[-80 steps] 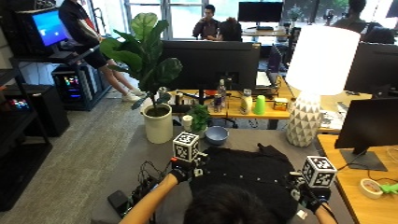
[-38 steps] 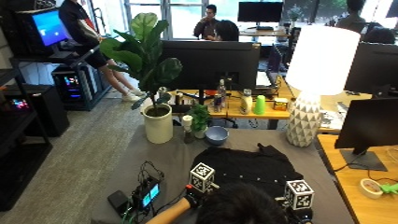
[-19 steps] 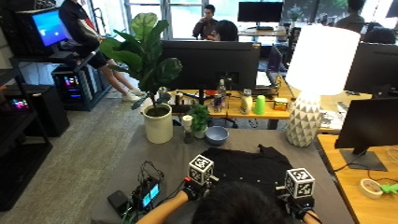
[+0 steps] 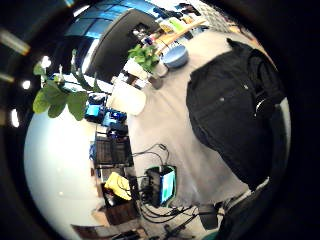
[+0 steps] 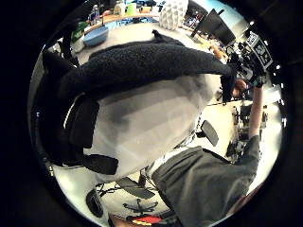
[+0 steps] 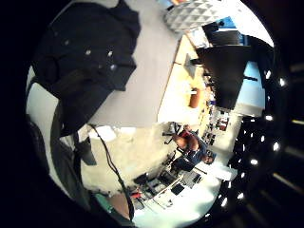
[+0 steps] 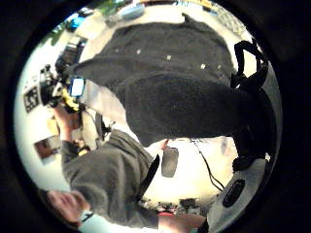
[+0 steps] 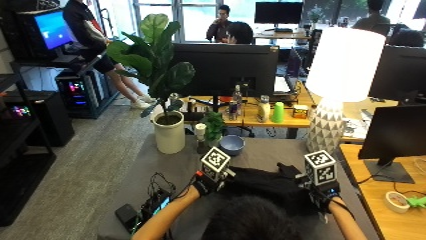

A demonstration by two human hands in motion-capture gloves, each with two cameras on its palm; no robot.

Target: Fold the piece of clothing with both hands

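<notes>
Both forearms reaching up over the grey table [image 8: 166, 165]. Left hand [image 8: 205, 186] pinching the left edge of the black garment [image 8: 269, 182], right hand [image 8: 319, 192] pinching its right edge. Fleecy, snap-studded cloth, partly doubled over, lying mid-table, nearer than a blue bowl [image 8: 231, 145].

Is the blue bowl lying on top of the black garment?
No, the blue bowl stands on the bare grey table, apart from the black garment and beyond it.

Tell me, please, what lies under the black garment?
The grey table shows around the black garment. Whatever is directly beneath it is covered, also by the person's head.
</notes>
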